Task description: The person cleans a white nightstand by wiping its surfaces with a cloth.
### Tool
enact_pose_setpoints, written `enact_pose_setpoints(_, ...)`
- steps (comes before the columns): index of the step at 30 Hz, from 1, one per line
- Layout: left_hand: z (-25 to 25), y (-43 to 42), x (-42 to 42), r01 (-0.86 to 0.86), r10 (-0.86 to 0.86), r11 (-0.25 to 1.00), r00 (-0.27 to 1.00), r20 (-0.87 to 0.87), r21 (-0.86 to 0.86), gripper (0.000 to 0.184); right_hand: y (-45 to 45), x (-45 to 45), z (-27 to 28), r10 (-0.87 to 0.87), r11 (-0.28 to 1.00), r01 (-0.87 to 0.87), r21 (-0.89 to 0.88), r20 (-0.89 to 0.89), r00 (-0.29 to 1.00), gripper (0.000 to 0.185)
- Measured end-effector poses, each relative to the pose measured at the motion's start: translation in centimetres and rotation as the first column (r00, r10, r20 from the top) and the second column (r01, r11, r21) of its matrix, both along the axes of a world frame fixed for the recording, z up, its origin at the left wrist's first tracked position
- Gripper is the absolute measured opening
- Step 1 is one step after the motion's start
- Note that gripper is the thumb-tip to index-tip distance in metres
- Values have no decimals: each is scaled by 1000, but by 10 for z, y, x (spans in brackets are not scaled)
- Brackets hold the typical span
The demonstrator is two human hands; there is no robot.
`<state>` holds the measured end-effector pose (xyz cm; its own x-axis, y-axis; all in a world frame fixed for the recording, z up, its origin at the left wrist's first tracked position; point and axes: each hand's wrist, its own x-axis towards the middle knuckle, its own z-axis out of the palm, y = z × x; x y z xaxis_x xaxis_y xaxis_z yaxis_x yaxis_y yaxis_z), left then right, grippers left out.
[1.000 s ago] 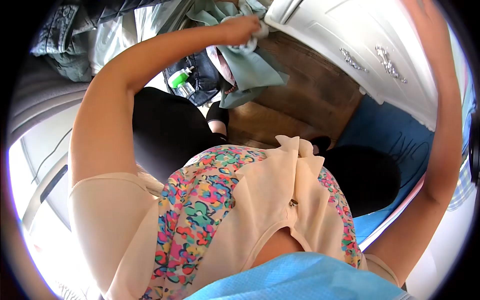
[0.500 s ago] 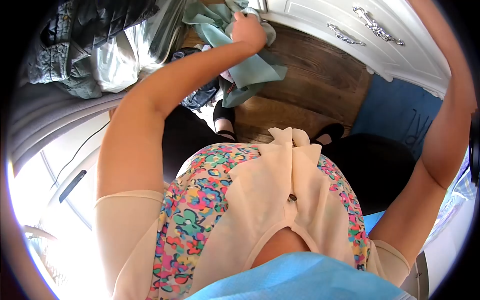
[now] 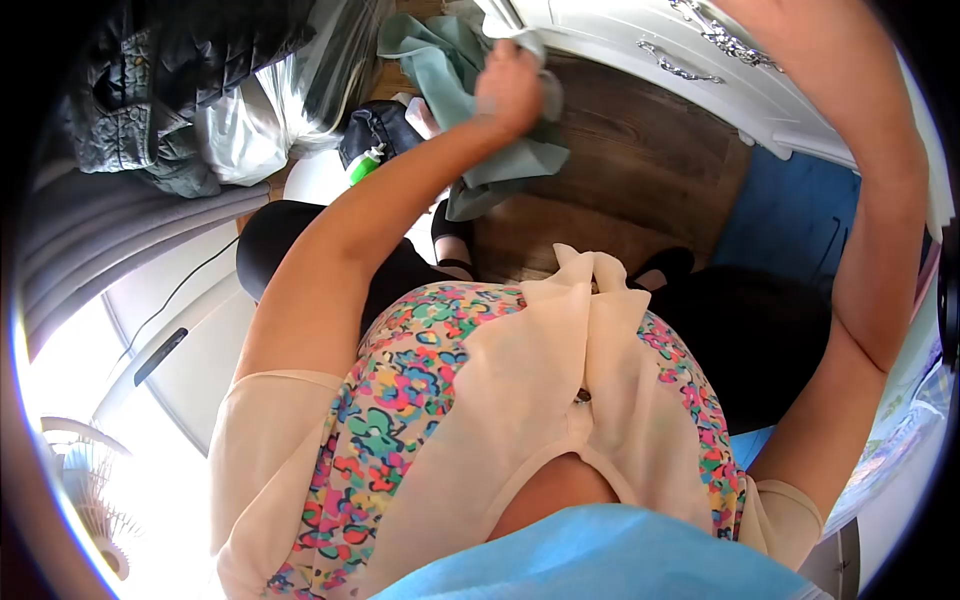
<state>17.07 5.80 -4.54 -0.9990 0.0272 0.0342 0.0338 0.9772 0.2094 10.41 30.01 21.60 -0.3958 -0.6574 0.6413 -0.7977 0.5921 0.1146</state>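
Observation:
My left hand [image 3: 510, 90] is closed on a bunched pale grey-green cloth [image 3: 440, 75] near the corner of the white drawer cabinet [image 3: 620, 50]. Lower folds of the cloth hang over the wooden floor. My right arm reaches up past the right side of the cabinet front, and its hand is beyond the top edge of the view. Silver ornate handles [image 3: 680, 66] show on the cabinet between my arms.
A black bag [image 3: 375, 130] and a green-capped bottle [image 3: 364, 166] are left of the cloth. Dark padded jackets [image 3: 120, 110] and a clear plastic bag [image 3: 245, 135] hang at upper left. A blue mat [image 3: 785, 215] lies on the floor at right.
My left hand has moved slightly right and down with the cloth. My right forearm has swung inward across the cabinet's upper right. The view has shifted, and the bottle shows again beside my left forearm.

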Motion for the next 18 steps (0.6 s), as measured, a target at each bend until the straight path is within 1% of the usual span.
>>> enact_pose_setpoints(1,2,-15,-2,-5,4,997,1000,-19,-76,21,5,-4,-3,-7,1000,7,4,13,1000,43)
enact_pose_setpoints(3,9,-34,-8,92,-100,981,994,-39,-169,21,8,-1,-5,-9,1000,9,6,48,999,45)
enact_pose_setpoints(5,4,-27,-11,86,-93,984,995,-35,-156,21,10,-1,-5,-72,996,68,61,66,995,48)
enact_pose_setpoints(7,3,-21,-12,73,-79,987,996,-32,-143,22,8,-2,-4,-69,996,65,66,48,996,48)
enact_pose_setpoints(9,5,-9,-14,233,-234,972,970,-72,-17,21,6,-3,-5,-58,997,56,60,32,998,48)
enact_pose_setpoints(11,7,-9,-14,213,-214,977,976,-48,-24,20,6,-2,-5,-47,997,46,55,18,999,48)
enact_pose_setpoints(13,5,-29,-15,158,-163,981,986,-35,-108,21,6,-1,-6,2,1000,-2,7,1,1000,47)
enact_pose_setpoints(14,9,-45,-13,157,-161,987,982,-94,-45,23,4,-1,-5,14,1000,-14,-4,-6,1000,47)
enact_pose_setpoints(15,7,-56,-12,161,-165,986,982,-92,-45,23,4,-7,-9,37,999,-38,-22,-41,998,46)
enact_pose_setpoints(17,2,-69,-12,69,-70,998,978,-198,-15,25,5,-8,-13,59,997,-62,-42,-74,995,46)
enact_pose_setpoints(18,0,-72,-14,67,-69,998,979,-194,-14,25,5,-5,-13,33,999,-37,-37,-105,994,45)
